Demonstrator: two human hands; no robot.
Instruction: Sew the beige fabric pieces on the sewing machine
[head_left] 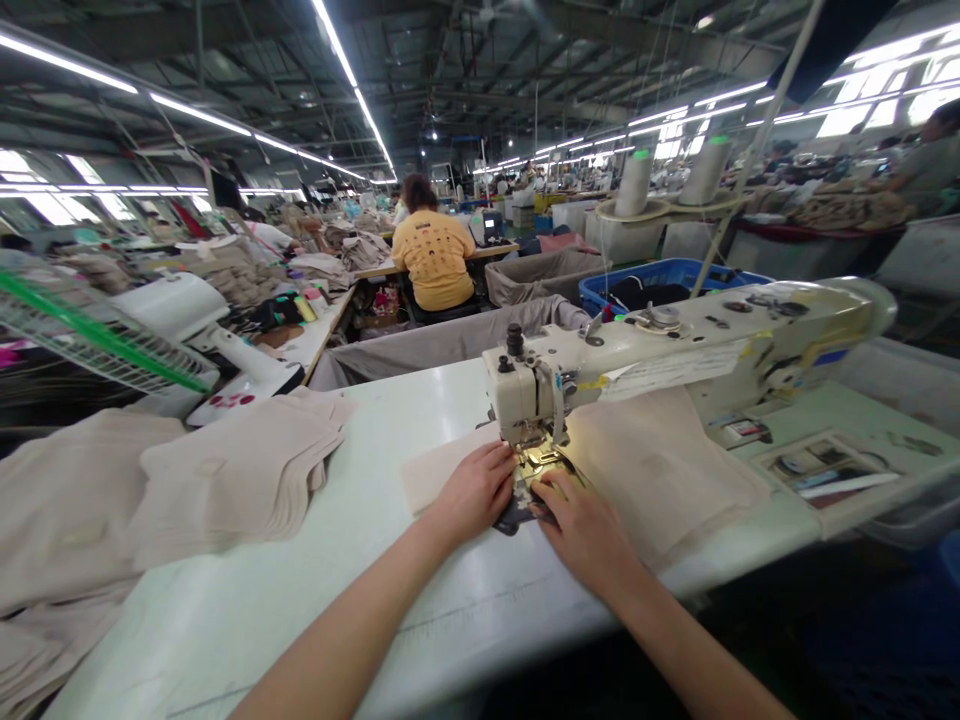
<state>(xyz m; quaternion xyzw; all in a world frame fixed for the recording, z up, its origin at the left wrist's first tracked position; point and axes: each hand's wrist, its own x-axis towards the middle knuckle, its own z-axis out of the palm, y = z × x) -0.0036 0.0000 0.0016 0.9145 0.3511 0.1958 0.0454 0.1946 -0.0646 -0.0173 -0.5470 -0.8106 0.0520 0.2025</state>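
Left hand: from my remote seat I see the left hand (474,492) laid palm-down, fingers together and reaching toward the needle; whether it pinches anything, I cannot tell.
Right hand: I have the right hand (589,525) with fingers bent, their tips at the gold-coloured metal plate (541,460) below the needle; what they may grip is hidden, so I cannot tell open from closed.
Beige flat cloth panel: the panel (431,470) lies just beyond and left of the left hand, partly covered by it. I judge the hand sits there to keep cloth flat.
Cream long-armed sewing machine: the machine (517,385) has its head just beyond both hands, which flank the needle area, probably to steer from either side.
Larger beige cloth piece: the piece (660,470) spreads beside and beyond the right hand, flat on the tabletop, which likely keeps its weight from dragging.
Pale green smooth tabletop: this surface (480,610) runs under both hands, giving them a level base, I judge.
Layered beige cloth stack: the stack (232,475) sits well to the left of the left hand, edges fanned, presumably for easy reach while leaving the needle area free.
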